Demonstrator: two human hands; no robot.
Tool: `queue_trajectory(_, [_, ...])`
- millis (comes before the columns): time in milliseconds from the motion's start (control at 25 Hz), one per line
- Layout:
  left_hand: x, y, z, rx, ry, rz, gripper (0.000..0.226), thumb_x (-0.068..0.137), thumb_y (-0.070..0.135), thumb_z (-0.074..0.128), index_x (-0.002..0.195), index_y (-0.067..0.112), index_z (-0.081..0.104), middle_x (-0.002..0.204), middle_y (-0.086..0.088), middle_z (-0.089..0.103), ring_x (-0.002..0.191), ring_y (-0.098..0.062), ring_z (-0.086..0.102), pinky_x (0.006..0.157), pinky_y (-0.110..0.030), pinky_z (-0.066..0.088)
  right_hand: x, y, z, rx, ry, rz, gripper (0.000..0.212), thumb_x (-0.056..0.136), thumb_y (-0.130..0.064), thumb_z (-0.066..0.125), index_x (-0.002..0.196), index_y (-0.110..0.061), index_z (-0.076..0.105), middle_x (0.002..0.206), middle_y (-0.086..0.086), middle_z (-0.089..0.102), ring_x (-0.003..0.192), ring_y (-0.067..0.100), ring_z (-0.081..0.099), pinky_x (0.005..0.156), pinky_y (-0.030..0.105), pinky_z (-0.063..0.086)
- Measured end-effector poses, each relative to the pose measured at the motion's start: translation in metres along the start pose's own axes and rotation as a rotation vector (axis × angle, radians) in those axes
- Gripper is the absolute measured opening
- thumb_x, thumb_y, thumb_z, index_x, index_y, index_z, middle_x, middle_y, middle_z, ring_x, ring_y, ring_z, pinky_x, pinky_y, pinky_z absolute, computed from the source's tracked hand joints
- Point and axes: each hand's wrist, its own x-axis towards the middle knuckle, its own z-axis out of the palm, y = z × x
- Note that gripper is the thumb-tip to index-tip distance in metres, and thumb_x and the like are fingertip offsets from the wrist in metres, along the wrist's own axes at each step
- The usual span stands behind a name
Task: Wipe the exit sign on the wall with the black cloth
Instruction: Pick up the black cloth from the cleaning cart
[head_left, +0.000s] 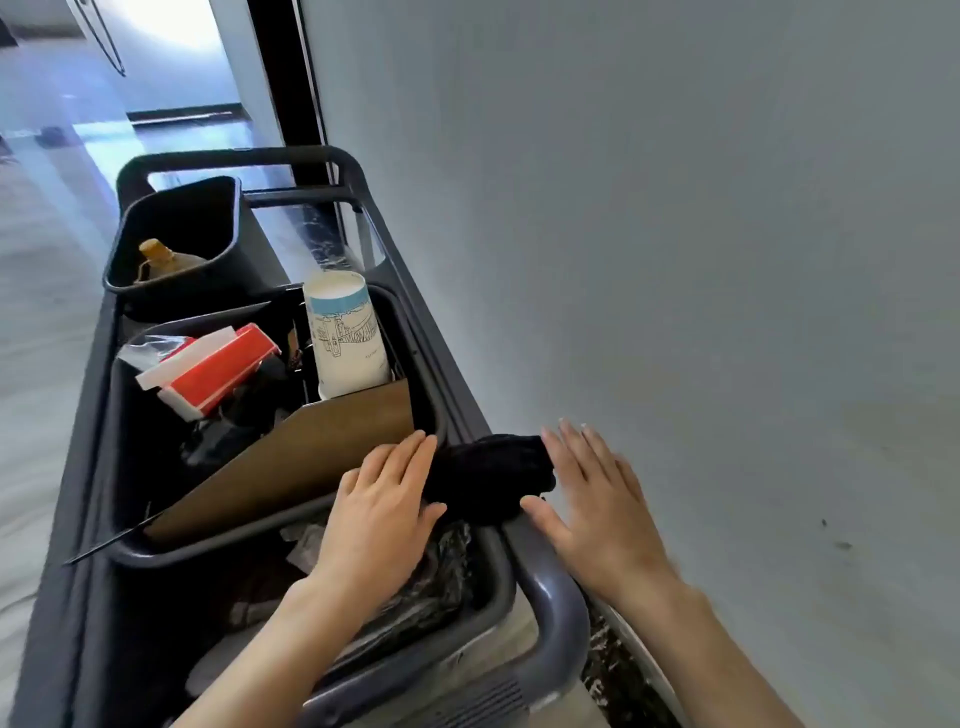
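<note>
- Head view: black cloth (491, 475) bunched on grey cart (550, 597) rim, beside wall (675, 260).
- Left hand (382, 506) flat, fingers spread, touching cloth.
- Right hand (597, 501) likewise, gripping nothing.

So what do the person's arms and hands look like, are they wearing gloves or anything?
No gloves. The left hand and the right hand are both bare, with short plain nails. Both forearms are bare too, as far as the picture shows: no sleeves, no watch, no rings or bracelets in sight.
</note>
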Motion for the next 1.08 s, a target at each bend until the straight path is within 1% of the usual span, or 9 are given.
queue_trajectory(120, [0.015,-0.002,0.019,-0.025,-0.073,0.0,0.067,0.1,0.042,0.05,0.157,0.021,0.023,0.163,0.006,0.025,0.142,-0.021,0.031,0.109,-0.038,0.035,0.024,0.008,0.016,0.03,-0.074,-0.019,0.071,0.093,-0.057,0.035,0.153,-0.029,0.007,0.162,-0.006,0.005,0.147,0.013,-0.004,0.117,0.034,0.003])
queue_trajectory(200, [0.024,0.0,0.027,-0.062,-0.152,0.003,0.065,0.102,0.043,0.045,0.157,0.023,0.016,0.163,0.008,0.021,0.141,-0.018,0.03,0.111,-0.036,0.034,0.037,0.013,0.026,0.105,-0.133,-0.019,0.072,0.093,-0.054,0.039,0.152,-0.028,0.008,0.162,-0.006,0.006,0.147,0.012,-0.002,0.118,0.034,0.006])
queue_trajectory(320, [0.035,0.001,0.037,-0.151,-0.231,-0.014,0.067,0.102,0.037,0.048,0.158,0.025,0.014,0.162,0.009,0.023,0.141,-0.017,0.03,0.114,-0.034,0.032,0.05,0.02,0.036,0.216,-0.205,-0.043,0.073,0.091,-0.047,0.05,0.152,-0.028,0.014,0.16,-0.006,0.017,0.146,0.013,0.012,0.118,0.034,0.018])
queue_trajectory(480, [0.039,-0.005,0.047,-0.242,-0.239,-0.061,0.069,0.099,0.03,0.056,0.156,0.03,0.017,0.156,0.009,0.034,0.139,-0.015,0.034,0.108,-0.032,0.039,0.057,0.023,0.044,0.339,-0.259,-0.053,0.071,0.085,-0.035,0.062,0.147,-0.035,0.027,0.149,-0.01,0.039,0.133,0.012,0.039,0.105,0.027,0.034])
queue_trajectory(600, [0.037,-0.006,0.048,-0.256,-0.186,-0.079,0.062,0.096,0.027,0.061,0.15,0.032,0.032,0.145,0.009,0.048,0.131,-0.014,0.045,0.1,-0.033,0.046,0.055,0.017,0.048,0.37,-0.164,-0.009,0.058,0.083,-0.031,0.065,0.135,-0.038,0.041,0.132,-0.009,0.053,0.117,0.013,0.051,0.091,0.022,0.037])
queue_trajectory(760, [0.036,-0.007,0.037,-0.333,-0.139,-0.092,0.043,0.091,0.026,0.068,0.129,0.038,0.054,0.118,0.016,0.063,0.112,-0.01,0.057,0.089,-0.033,0.05,0.042,0.009,0.046,0.33,-0.015,0.021,0.038,0.083,-0.026,0.065,0.119,-0.032,0.055,0.112,-0.004,0.062,0.101,0.019,0.057,0.08,0.025,0.039])
queue_trajectory(920, [0.032,0.003,0.022,-0.483,-0.124,-0.039,0.04,0.089,0.02,0.071,0.121,0.038,0.057,0.111,0.022,0.057,0.102,-0.003,0.057,0.084,-0.018,0.044,0.019,0.009,0.029,0.36,0.083,0.039,0.032,0.084,-0.026,0.064,0.114,-0.03,0.058,0.105,-0.005,0.065,0.094,0.018,0.058,0.072,0.023,0.036])
queue_trajectory(1000, [0.029,0.018,0.013,-0.547,-0.116,0.001,0.043,0.089,0.018,0.073,0.117,0.045,0.056,0.111,0.027,0.055,0.101,0.0,0.057,0.08,-0.01,0.041,0.003,0.014,0.013,0.356,0.132,0.052,0.031,0.084,-0.026,0.064,0.115,-0.029,0.058,0.105,-0.007,0.065,0.092,0.014,0.058,0.072,0.02,0.036])
queue_trajectory(1080, [0.025,0.039,0.003,-0.621,-0.105,0.033,0.05,0.086,0.014,0.076,0.108,0.054,0.054,0.11,0.027,0.057,0.1,0.001,0.059,0.076,-0.007,0.042,-0.018,0.022,-0.005,0.349,0.174,0.085,0.031,0.086,-0.028,0.063,0.116,-0.03,0.057,0.105,-0.009,0.063,0.09,0.01,0.056,0.07,0.013,0.036])
